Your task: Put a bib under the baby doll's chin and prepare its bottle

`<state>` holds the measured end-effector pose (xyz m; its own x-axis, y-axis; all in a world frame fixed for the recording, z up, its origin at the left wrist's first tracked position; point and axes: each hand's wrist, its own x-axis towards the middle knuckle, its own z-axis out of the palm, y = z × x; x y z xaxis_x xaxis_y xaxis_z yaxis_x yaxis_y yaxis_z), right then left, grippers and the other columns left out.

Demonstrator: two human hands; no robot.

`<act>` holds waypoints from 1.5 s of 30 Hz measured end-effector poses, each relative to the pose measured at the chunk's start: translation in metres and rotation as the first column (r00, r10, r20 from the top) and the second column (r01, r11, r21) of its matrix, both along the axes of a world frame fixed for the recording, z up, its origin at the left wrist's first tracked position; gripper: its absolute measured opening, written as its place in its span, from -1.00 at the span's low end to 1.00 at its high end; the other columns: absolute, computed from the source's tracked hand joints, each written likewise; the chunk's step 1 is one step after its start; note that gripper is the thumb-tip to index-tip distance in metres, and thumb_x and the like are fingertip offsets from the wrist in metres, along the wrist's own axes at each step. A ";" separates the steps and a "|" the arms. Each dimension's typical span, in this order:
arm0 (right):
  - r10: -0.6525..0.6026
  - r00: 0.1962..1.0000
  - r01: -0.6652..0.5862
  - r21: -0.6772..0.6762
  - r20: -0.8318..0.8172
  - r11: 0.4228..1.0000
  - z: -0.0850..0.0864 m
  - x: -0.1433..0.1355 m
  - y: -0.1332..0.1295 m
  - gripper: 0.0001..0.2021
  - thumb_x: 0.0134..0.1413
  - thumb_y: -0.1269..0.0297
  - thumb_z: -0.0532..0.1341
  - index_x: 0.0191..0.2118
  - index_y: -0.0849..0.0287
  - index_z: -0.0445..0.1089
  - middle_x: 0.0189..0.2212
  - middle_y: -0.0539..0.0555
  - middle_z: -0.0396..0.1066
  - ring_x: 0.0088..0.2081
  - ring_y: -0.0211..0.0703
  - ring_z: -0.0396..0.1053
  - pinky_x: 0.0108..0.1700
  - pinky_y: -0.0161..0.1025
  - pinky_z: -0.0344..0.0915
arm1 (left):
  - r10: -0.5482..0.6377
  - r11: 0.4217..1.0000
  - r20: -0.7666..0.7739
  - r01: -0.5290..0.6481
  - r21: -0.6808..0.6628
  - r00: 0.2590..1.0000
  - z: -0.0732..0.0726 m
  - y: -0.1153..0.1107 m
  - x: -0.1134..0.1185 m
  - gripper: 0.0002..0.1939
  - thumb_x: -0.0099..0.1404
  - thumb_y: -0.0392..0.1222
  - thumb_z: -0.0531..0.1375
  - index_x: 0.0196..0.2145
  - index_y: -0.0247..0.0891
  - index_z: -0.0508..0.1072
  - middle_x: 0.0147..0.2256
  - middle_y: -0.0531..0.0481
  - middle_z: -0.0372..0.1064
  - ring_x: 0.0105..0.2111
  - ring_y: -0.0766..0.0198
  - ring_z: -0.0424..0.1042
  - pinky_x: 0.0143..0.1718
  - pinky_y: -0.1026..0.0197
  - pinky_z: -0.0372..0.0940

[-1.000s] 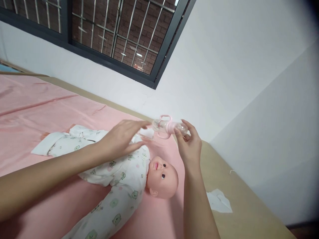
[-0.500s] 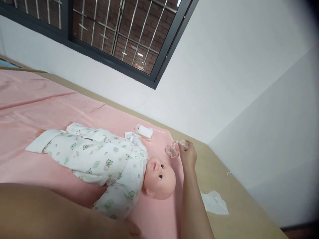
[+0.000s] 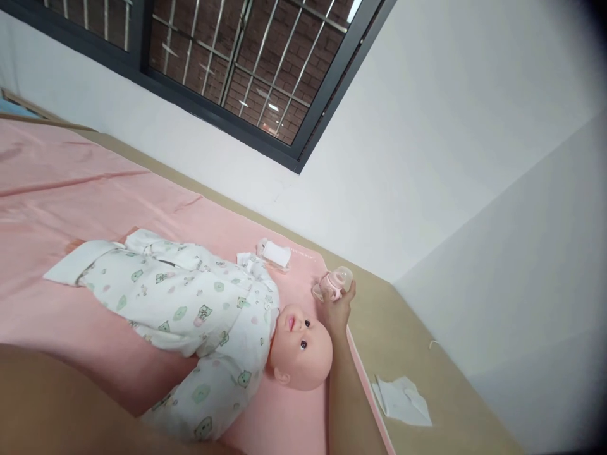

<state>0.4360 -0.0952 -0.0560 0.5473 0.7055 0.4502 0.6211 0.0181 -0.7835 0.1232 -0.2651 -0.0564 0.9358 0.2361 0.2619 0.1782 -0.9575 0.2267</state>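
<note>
My right hand (image 3: 338,309) is closed on a small baby bottle (image 3: 331,284) with a clear domed cap and a pinkish body, near the corner of the pink sheet (image 3: 303,253). Beside my forearm lies a bald doll (image 3: 306,354), face up, dressed in a white outfit with green and pink animal prints. Its near sleeve (image 3: 202,395) stretches toward the bottom edge. My left forearm (image 3: 61,404) crosses the lower left, blurred, next to that sleeve; the left hand itself is out of view.
A clear packet with a white label (image 3: 275,254) lies by the doll's far sleeve. White cloth or tissue (image 3: 405,400) rests on the tan surface (image 3: 398,328) at right. Behind are a white wall (image 3: 351,202) and a barred window (image 3: 265,69).
My right hand has shifted from the clear cap to around the bottle, which shows more fully. The doll's near sleeve reaches further down and left. My left hand, partly seen before, has left view.
</note>
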 end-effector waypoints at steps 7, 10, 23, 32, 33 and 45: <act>0.022 1.000 -0.023 -0.106 -0.008 0.994 -0.016 0.012 0.006 -0.20 -0.21 0.01 0.24 0.20 0.22 0.11 0.01 0.27 0.39 -0.13 0.02 0.43 -0.09 -0.14 0.31 | 0.096 0.995 -0.039 -0.097 -0.007 0.995 0.016 0.099 0.081 -0.71 0.24 -0.10 0.17 -0.11 0.30 0.45 -0.24 0.21 0.48 -0.24 0.11 0.52 -0.48 0.07 0.41; 0.024 1.000 -0.022 -0.116 0.010 0.993 -0.016 0.011 0.004 -0.25 -0.21 0.03 0.24 0.17 0.20 0.15 -0.01 0.24 0.41 -0.12 0.03 0.43 -0.13 -0.16 0.31 | 0.100 0.995 -0.049 -0.101 -0.020 0.994 0.015 0.124 0.102 -0.73 0.21 -0.08 0.18 -0.16 0.33 0.48 -0.29 0.20 0.50 -0.24 0.06 0.53 -0.49 0.06 0.40; -0.001 0.999 0.007 -0.157 0.040 0.988 -0.012 0.008 0.000 -0.36 -0.21 0.06 0.22 0.06 0.24 0.25 -0.08 0.24 0.45 -0.09 0.08 0.41 -0.15 -0.16 0.29 | 0.122 0.986 0.051 -0.115 -0.117 0.991 -0.004 0.117 0.105 -0.68 0.17 -0.20 0.18 -0.14 0.15 0.51 -0.23 0.17 0.50 -0.23 0.13 0.49 -0.46 0.09 0.32; 0.020 0.997 -0.003 -0.204 0.081 0.979 -0.008 0.004 -0.002 -0.40 -0.19 0.07 0.23 0.04 0.19 0.26 -0.11 0.19 0.46 -0.16 0.04 0.42 -0.20 -0.18 0.29 | 0.096 0.980 0.114 -0.073 -0.185 0.989 -0.002 0.119 0.115 -0.71 0.11 -0.20 0.24 -0.16 -0.05 0.52 -0.25 0.07 0.51 -0.29 0.09 0.49 -0.44 0.03 0.32; 0.030 0.995 -0.009 -0.216 0.091 0.976 -0.009 0.004 -0.001 -0.39 -0.19 0.08 0.23 0.05 0.19 0.25 -0.12 0.19 0.47 -0.16 0.04 0.42 -0.20 -0.18 0.29 | 0.094 0.980 0.123 -0.070 -0.188 0.988 -0.002 0.118 0.114 -0.73 0.13 -0.20 0.24 -0.16 -0.07 0.52 -0.24 0.06 0.51 -0.28 0.08 0.49 -0.43 0.02 0.33; 0.261 0.924 -0.162 -0.330 0.279 0.930 -0.020 0.026 0.006 -0.55 -0.12 0.02 0.22 -0.15 0.23 0.47 -0.23 0.18 0.50 -0.14 0.07 0.44 -0.10 -0.11 0.32 | 0.061 0.983 0.168 -0.030 -0.179 0.984 -0.015 0.110 0.109 -0.70 0.39 -0.05 0.10 -0.06 -0.29 0.44 -0.16 -0.08 0.45 -0.20 0.21 0.46 -0.18 0.05 0.40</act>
